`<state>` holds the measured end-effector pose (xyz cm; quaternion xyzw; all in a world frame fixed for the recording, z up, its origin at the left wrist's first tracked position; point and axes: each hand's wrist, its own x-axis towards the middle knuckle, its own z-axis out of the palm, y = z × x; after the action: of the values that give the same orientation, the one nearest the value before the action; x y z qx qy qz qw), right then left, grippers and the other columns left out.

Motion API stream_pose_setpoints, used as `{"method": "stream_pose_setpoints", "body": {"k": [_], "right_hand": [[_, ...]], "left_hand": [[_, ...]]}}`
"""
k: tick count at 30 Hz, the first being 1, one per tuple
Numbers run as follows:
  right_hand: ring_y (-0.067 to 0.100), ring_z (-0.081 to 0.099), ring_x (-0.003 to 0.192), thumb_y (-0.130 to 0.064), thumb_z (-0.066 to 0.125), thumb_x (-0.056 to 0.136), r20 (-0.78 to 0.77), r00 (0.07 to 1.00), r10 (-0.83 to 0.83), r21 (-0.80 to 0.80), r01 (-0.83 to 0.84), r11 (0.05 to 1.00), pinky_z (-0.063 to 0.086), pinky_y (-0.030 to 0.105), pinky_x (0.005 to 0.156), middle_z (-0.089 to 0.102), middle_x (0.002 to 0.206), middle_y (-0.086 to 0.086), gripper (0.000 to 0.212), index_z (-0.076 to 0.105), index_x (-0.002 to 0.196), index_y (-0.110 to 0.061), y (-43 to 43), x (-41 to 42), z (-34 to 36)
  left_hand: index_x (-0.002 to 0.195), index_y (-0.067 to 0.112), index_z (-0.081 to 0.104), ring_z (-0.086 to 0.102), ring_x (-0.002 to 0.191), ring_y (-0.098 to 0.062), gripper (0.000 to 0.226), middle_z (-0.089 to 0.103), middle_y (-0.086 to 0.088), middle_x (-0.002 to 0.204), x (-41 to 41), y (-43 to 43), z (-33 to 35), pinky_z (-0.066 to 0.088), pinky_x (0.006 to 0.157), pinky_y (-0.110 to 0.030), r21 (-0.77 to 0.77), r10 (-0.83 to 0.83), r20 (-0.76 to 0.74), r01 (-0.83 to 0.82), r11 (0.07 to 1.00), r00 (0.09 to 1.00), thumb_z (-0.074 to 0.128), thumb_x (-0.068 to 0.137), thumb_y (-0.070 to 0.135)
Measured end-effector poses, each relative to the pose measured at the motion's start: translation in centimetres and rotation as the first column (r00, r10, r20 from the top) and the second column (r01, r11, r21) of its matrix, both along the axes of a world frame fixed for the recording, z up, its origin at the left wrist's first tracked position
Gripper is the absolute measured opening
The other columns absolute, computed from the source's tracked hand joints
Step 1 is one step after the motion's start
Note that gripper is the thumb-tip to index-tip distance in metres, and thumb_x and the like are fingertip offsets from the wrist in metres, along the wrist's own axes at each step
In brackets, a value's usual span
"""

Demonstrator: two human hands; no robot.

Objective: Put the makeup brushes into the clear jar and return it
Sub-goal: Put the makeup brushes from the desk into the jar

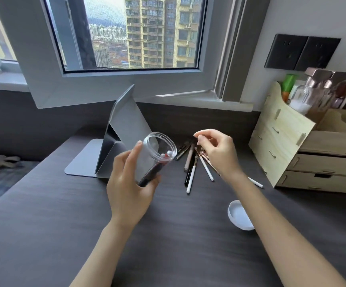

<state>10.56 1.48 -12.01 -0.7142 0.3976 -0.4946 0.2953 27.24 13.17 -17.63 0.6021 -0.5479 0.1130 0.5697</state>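
My left hand (129, 183) grips the clear jar (157, 154), lifted off the dark desk and tilted with its open mouth up and to the right. A dark brush with a red band and white tips lies inside it. Several makeup brushes (192, 168) with white, pink and black handles lie in a loose pile on the desk to the jar's right. My right hand (215, 150) hovers over that pile with fingers loosely curled and apart, holding nothing that I can see.
The jar's white lid (239, 217) lies upside down near my right forearm. A folded grey stand mirror (114, 139) stands behind the jar. A wooden drawer organiser (292, 146) with bottles fills the right side. The window sill runs along the back.
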Motion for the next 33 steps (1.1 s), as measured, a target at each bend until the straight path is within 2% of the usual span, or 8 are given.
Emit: {"method": "stream_pose_setpoints", "body": {"k": [3,6,14,19,22,25,28,33], "right_hand": [[0.017,0.062,0.092,-0.015,0.055,0.088,-0.497,0.860,-0.120,-0.082,0.091,0.992,0.043,0.027,0.079,0.071,0.101,0.002,0.020,0.072,0.097,-0.014,-4.4,1.3,-2.5],[0.027,0.054,0.108,-0.013,0.053,0.089,-0.731,0.676,-0.085,-0.133,-0.018,0.991,0.043,0.034,0.087,0.067,0.113,0.005,0.023,0.067,0.107,-0.014,-7.1,2.4,-4.8],[0.028,0.051,0.109,-0.010,0.067,0.077,-0.955,0.179,-0.235,-0.281,-0.307,0.909,0.041,0.036,0.081,0.063,0.114,0.006,0.032,0.059,0.108,-0.010,-7.5,5.1,-4.1],[0.026,0.048,0.115,-0.010,0.051,0.088,-0.939,-0.044,-0.340,-0.273,-0.504,0.819,0.038,0.034,0.088,0.060,0.120,0.006,0.022,0.059,0.109,-0.009,-6.8,5.7,-3.5],[0.026,0.061,0.093,-0.006,0.065,0.075,-0.902,0.107,-0.417,-0.399,-0.574,0.715,0.045,0.034,0.073,0.068,0.096,0.006,0.016,0.062,0.090,-0.009,-6.7,5.3,-3.7],[0.030,0.064,0.060,0.000,0.067,0.066,-0.781,0.530,-0.330,-0.578,-0.412,0.705,0.049,0.032,0.058,0.065,0.064,0.009,0.012,0.060,0.074,-0.007,-6.4,4.2,-3.6],[0.033,0.059,0.068,-0.008,0.046,0.087,-0.359,0.911,-0.205,-0.561,-0.035,0.827,0.044,0.037,0.068,0.062,0.076,0.016,0.013,0.055,0.090,0.000,-4.3,2.5,-2.3],[0.011,0.046,0.062,-0.015,0.040,0.096,0.260,0.961,0.094,-0.190,-0.045,0.981,0.044,0.017,0.062,0.049,0.072,0.005,0.014,0.051,0.101,-0.021,1.6,-1.0,1.8]], "left_hand": [[0.132,0.033,0.038,0.044,0.099,0.003,0.087,0.047,0.007,0.113,0.2,0.0,0.1,0.036,0.075,-0.016,0.008,0.028,-0.105,-0.027,1.000,0.994,0.086,0.060,0.017],[0.131,0.032,0.039,0.045,0.099,0.003,0.083,0.049,0.005,0.114,0.1,-0.1,0.1,0.035,0.074,-0.012,0.010,0.023,-0.100,-0.022,1.000,0.995,0.082,0.060,0.025],[0.132,0.026,0.039,0.041,0.101,0.006,0.081,0.054,-0.003,0.114,-0.2,-0.1,-0.2,0.035,0.076,-0.008,0.024,-0.016,-0.009,0.016,1.000,1.000,0.078,0.060,0.026],[0.133,0.027,0.039,0.043,0.102,0.004,0.083,0.053,-0.003,0.115,-0.2,-0.2,-0.4,0.035,0.078,-0.003,0.025,-0.021,-0.007,0.021,0.999,1.000,0.078,0.061,0.027],[0.134,0.026,0.040,0.044,0.102,0.002,0.085,0.053,-0.002,0.115,-0.2,-0.3,-0.5,0.034,0.080,0.000,0.024,-0.027,0.004,0.027,0.999,1.000,0.083,0.060,0.021],[0.133,0.025,0.041,0.048,0.103,-0.004,0.086,0.053,-0.002,0.115,-0.2,-0.2,-0.5,0.037,0.078,-0.008,0.017,-0.030,0.010,0.030,0.999,0.999,0.084,0.059,0.020],[0.132,0.026,0.041,0.048,0.102,-0.003,0.083,0.053,-0.001,0.115,-0.2,-0.2,-0.5,0.038,0.077,-0.013,0.001,-0.029,-0.004,0.029,1.000,1.000,0.081,0.059,0.023],[0.133,0.029,0.041,0.047,0.102,0.001,0.081,0.048,0.009,0.118,-0.7,0.1,-0.3,0.043,0.075,-0.014,-0.005,-0.070,0.001,0.070,0.998,0.998,0.078,0.061,0.026]]}}
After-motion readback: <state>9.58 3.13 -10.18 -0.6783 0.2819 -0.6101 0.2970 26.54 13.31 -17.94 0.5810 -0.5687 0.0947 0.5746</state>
